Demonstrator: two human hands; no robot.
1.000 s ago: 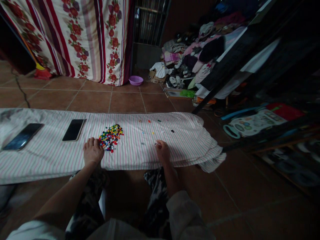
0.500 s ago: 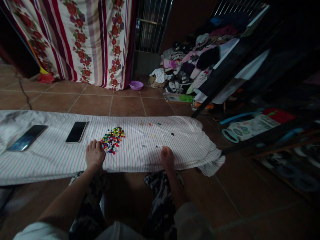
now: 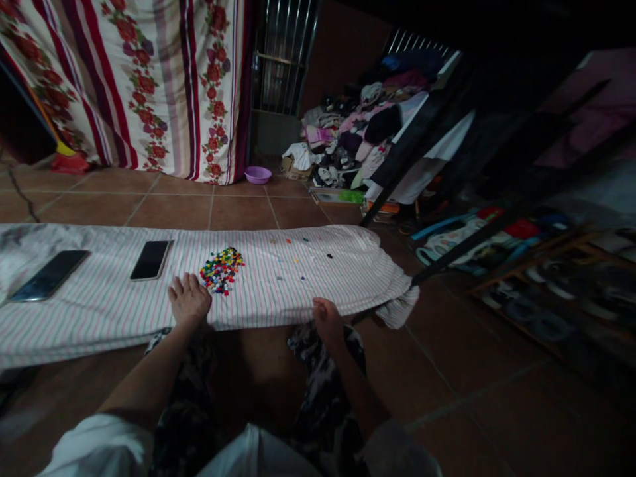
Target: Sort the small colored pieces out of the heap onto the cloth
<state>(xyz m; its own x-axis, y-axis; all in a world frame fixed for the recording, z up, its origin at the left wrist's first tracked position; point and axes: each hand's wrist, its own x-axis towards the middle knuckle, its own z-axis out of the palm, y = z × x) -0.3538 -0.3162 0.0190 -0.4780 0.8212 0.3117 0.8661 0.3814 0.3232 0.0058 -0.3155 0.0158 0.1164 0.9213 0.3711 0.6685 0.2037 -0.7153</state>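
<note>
My left hand lies on the striped cloth with its fingers a little apart, holding nothing. Just right of its fingertips is a heap of tiny coloured pieces, possibly beads. Near the front edge of the cloth, my right hand has its fingers curled together; anything inside them is too small to see. Beyond it, small pieces lie apart in loose rows, among them a dark blue piece, a yellow piece, an orange piece and some black pieces.
Two phones, a light-edged phone and a larger dark phone, lie on the cloth at the left. On the tiled floor behind stand a purple basin and a clothes pile. A dark post slants down at the right.
My right hand has drawn back slightly from the dark blue piece towards the front edge. My left hand's fingers have spread a little. The whole view has shifted to the right.
</note>
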